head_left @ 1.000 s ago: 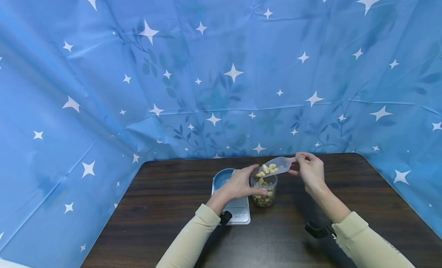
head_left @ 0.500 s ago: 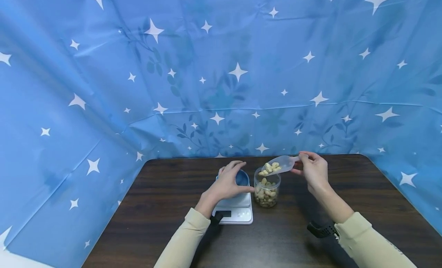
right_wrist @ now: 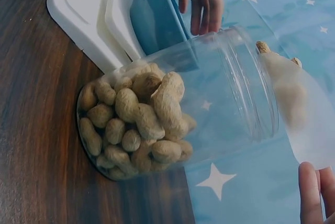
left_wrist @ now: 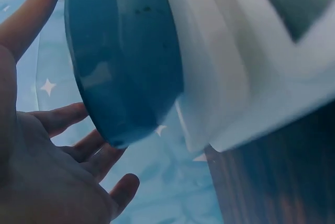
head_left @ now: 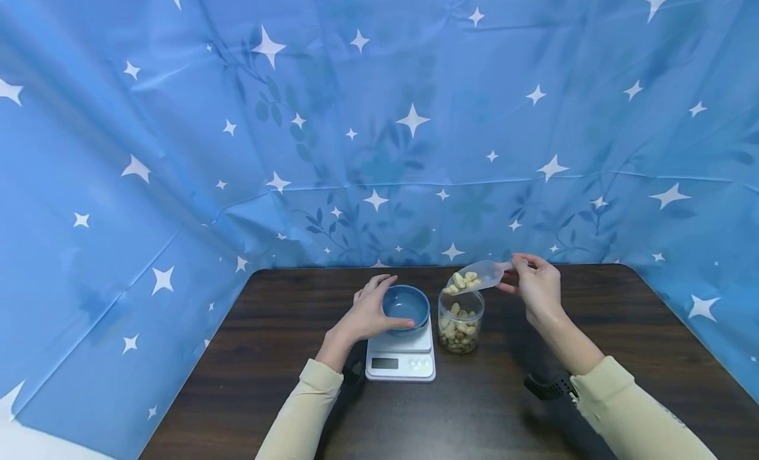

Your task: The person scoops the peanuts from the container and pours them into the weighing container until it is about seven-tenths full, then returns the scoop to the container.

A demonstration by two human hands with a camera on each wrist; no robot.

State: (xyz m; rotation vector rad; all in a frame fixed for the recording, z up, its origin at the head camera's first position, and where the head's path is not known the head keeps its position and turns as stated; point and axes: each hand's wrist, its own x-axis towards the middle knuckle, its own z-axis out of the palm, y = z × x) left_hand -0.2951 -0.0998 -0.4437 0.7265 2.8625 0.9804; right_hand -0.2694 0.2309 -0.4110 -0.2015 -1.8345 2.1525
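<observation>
In the head view, my right hand (head_left: 539,285) pinches the handle of a translucent plastic scoop (head_left: 489,274). Several unshelled peanuts (head_left: 464,280) lie in the scoop, which is held over the mouth of a clear jar (head_left: 479,318). More peanuts (right_wrist: 141,119) fill the lower part of that jar, as the right wrist view shows. A blue bowl (head_left: 406,303) sits on a white kitchen scale (head_left: 409,368) left of the jar. My left hand (head_left: 363,315) is spread around the bowl's left side, thumb in front; whether its fingers touch the bowl is hard to tell.
A dark wooden table (head_left: 486,407) carries the scale and the jar side by side near its far edge. Behind it hangs a blue curtain (head_left: 379,150) with white stars. A dark strap device (head_left: 548,386) sits at my right wrist.
My left hand has let go of the jar and moved left to the bowl. The scoop with peanuts stays over the jar, slightly raised. The view has shifted a little.
</observation>
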